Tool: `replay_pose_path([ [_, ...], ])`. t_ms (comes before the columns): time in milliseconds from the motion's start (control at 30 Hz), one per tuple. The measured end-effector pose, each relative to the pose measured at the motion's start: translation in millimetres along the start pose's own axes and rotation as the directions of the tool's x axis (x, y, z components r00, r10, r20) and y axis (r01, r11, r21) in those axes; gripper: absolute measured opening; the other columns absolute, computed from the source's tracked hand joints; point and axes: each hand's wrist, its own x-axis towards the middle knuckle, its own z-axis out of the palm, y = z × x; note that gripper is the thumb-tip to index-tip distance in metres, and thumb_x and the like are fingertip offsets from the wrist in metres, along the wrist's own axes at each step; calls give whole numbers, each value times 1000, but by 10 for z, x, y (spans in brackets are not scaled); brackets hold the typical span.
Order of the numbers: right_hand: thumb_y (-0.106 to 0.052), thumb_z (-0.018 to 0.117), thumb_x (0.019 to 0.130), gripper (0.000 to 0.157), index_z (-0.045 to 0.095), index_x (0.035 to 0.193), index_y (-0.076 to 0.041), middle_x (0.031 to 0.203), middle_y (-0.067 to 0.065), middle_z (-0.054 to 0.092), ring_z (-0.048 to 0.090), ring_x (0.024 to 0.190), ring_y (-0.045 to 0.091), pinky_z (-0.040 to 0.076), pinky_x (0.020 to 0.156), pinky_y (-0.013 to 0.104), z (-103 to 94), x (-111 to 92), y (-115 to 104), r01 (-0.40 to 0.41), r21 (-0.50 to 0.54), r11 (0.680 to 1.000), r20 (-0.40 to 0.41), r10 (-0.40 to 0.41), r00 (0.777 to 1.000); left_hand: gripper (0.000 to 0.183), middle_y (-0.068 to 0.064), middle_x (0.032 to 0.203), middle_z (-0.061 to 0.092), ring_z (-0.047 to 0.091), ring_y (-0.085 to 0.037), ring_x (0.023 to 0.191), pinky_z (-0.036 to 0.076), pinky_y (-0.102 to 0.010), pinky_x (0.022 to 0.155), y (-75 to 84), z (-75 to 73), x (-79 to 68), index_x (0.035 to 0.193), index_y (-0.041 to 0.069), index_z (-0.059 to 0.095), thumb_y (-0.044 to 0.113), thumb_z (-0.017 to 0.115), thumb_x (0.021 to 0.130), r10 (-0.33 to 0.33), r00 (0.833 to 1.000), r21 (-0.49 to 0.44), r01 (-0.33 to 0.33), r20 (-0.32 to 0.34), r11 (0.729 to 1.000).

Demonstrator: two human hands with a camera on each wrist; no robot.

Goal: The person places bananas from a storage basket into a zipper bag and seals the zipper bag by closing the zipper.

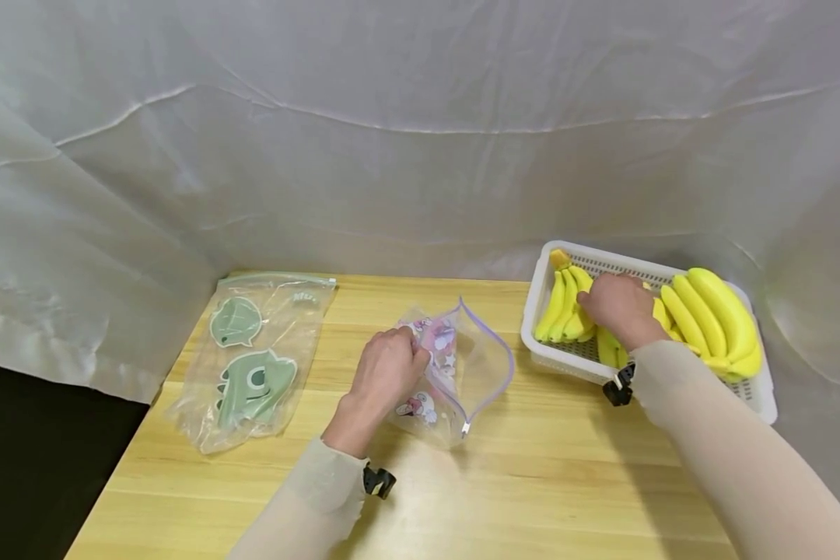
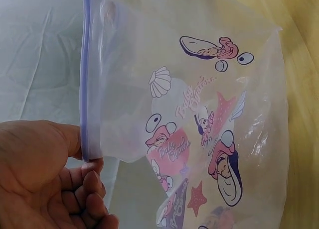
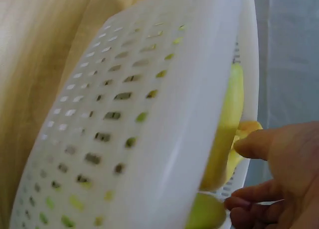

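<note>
My left hand [image 1: 390,365] pinches the purple zip edge of a clear zip bag [image 2: 239,114] printed with pink cartoon oysters, shells and starfish. In the head view the bag's mouth gapes toward the right, its white slider [image 1: 466,427] at the near end. My right hand [image 1: 619,305] reaches into a white perforated basket [image 1: 581,367] holding several yellow bananas [image 1: 715,315]. In the right wrist view, its thumb and fingers are spread apart beside a banana [image 3: 224,134], nothing visible between them. The head view hides the right fingertips.
A second clear zip bag [image 1: 199,404] with green cartoon prints lies flat on the wooden table [image 1: 532,498] at the left. A pale grey curtain [image 1: 420,187] hangs behind the table and along its sides.
</note>
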Motion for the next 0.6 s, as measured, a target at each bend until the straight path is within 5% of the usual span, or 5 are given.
replay_pose_path([
  [300, -44, 51, 105, 51, 62, 108, 6, 106, 28, 60, 53, 98, 42, 48, 80, 52, 46, 72, 6, -61, 43, 997, 135, 54, 989, 21, -3, 69, 53, 52, -23, 70, 45, -36, 70, -14, 17, -3, 75, 12, 54, 16, 59, 95, -4, 1000, -3, 4, 20, 1000],
  [600, -49, 55, 101, 47, 59, 96, -2, 89, 16, 58, 55, 86, 34, 45, 72, 44, 96, 83, 14, -66, 154, 986, 102, 50, 994, 21, -3, 70, 54, 52, -23, 71, 46, -37, 69, -38, 16, -1, 75, 12, 54, 16, 60, 95, -14, 1000, -4, 14, 21, 1000],
])
